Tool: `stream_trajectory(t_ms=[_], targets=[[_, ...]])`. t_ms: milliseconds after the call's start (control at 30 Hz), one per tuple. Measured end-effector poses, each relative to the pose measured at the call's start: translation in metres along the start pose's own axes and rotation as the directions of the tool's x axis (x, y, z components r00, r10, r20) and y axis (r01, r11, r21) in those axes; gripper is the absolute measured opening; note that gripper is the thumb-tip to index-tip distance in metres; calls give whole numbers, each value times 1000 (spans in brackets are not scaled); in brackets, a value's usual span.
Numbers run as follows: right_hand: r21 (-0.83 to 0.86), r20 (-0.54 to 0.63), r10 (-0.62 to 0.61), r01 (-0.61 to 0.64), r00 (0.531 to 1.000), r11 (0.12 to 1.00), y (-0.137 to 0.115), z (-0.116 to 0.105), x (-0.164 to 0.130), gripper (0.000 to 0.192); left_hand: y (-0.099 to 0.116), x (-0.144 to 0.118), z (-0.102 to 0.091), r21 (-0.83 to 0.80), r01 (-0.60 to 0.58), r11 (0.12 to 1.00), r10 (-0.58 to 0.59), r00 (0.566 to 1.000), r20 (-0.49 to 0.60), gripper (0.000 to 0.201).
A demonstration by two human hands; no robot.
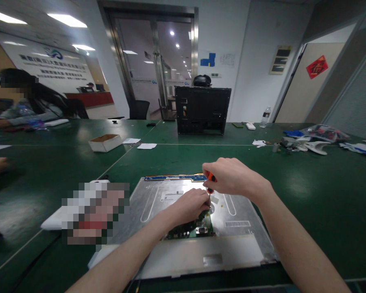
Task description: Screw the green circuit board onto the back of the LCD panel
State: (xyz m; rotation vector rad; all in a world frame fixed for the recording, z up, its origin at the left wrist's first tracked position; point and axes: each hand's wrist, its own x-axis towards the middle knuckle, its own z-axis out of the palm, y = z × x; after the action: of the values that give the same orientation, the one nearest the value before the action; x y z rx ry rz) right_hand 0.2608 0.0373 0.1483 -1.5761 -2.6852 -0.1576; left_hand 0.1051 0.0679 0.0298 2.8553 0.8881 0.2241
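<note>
A silver display panel lies flat on the green table, its metal back facing up. Upright over its middle stands a screwdriver with an orange and black handle, gripped from above by my right hand. My left hand rests low over the panel, fingers closed around the tip end of the screwdriver shaft; whether they also pinch a screw is hidden. Beneath the left hand sits a green circuit board with a metal connector, partly covered by the hand. A blue strip board runs along the panel's far edge.
A black monitor housing stands at the table's far side. An open white box and papers lie left of centre. Loose parts and a bottle are on the right. A person sits at far left.
</note>
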Motion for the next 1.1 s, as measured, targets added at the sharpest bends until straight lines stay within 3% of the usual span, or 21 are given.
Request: stream_trajectory(t_ms=[433,633,1100], targets=[[-2,1,54,-54,999,999,2,2,3,21,-3,2,1,-28,-13,1000,14,1000,14,6],[11,9,-8,8,1000,1000,1,0,-1,17,-2,1,0,-43,-18,999,19,1000,7,8],[-4,-16,11,-11,1000,1000,1,2,1,23,-3,0,-2,-62,-27,998,27,1000,-6,8]])
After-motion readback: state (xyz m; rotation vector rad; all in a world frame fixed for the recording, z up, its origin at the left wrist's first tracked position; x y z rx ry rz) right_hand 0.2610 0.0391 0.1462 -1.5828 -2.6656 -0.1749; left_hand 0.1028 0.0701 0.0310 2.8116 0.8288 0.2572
